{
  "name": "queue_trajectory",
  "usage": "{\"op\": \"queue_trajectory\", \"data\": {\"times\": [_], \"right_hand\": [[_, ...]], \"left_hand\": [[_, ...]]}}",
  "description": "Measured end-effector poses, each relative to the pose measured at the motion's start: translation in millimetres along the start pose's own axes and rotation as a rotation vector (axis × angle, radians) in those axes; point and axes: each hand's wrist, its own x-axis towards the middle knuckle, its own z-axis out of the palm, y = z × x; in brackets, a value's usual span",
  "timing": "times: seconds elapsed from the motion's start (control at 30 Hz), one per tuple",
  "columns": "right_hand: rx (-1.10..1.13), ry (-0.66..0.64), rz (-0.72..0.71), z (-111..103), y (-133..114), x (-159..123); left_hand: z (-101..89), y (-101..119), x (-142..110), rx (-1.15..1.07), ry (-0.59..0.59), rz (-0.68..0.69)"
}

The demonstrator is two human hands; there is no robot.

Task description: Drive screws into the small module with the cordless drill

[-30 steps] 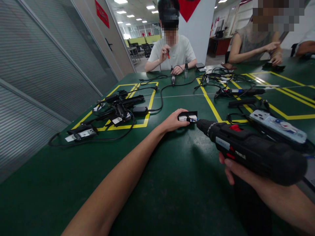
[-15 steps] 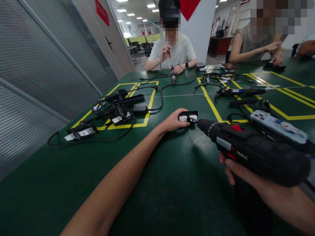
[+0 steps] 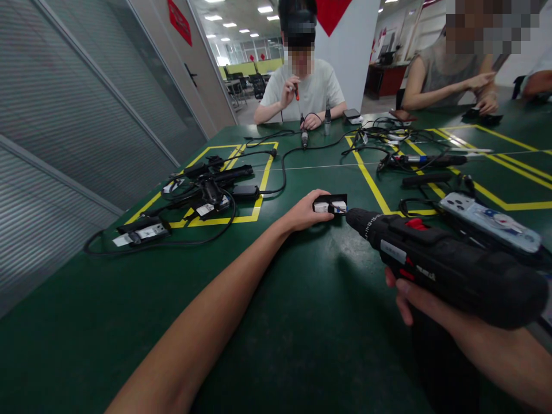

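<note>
One black case (image 3: 338, 198), white parts (image 3: 340, 206) inside, gripped in left hand (image 3: 310, 210); right hand (image 3: 431, 300) grips drill (image 3: 444, 263).

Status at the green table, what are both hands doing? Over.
Left hand gripping small black casing with white insides. Right hand holding black-and-red power drill, aimed at casing, contact unclear. Loose black cable beyond, apart from both hands.

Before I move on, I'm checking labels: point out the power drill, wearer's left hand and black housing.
Power drill (image 3: 452, 265): head view, on its body.
Wearer's left hand (image 3: 308, 211): head view, on its back.
Black housing (image 3: 335, 199): head view, on its far wall.
</note>
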Motion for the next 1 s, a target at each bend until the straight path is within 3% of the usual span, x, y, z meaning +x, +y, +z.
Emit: {"op": "queue_trajectory", "data": {"times": [0.47, 1.0], "right_hand": [[-0.021, 0.01, -0.07, -2.6, -6.1, 4.5], [0.074, -0.008, -0.008, 0.3, -4.4, 2.2]], "left_hand": [[-0.4, -2.8, 0.7, -0.026, -0.003, 0.03], [-0.1, -7.1, 2.8, -0.028, -0.004, 0.029]]}}
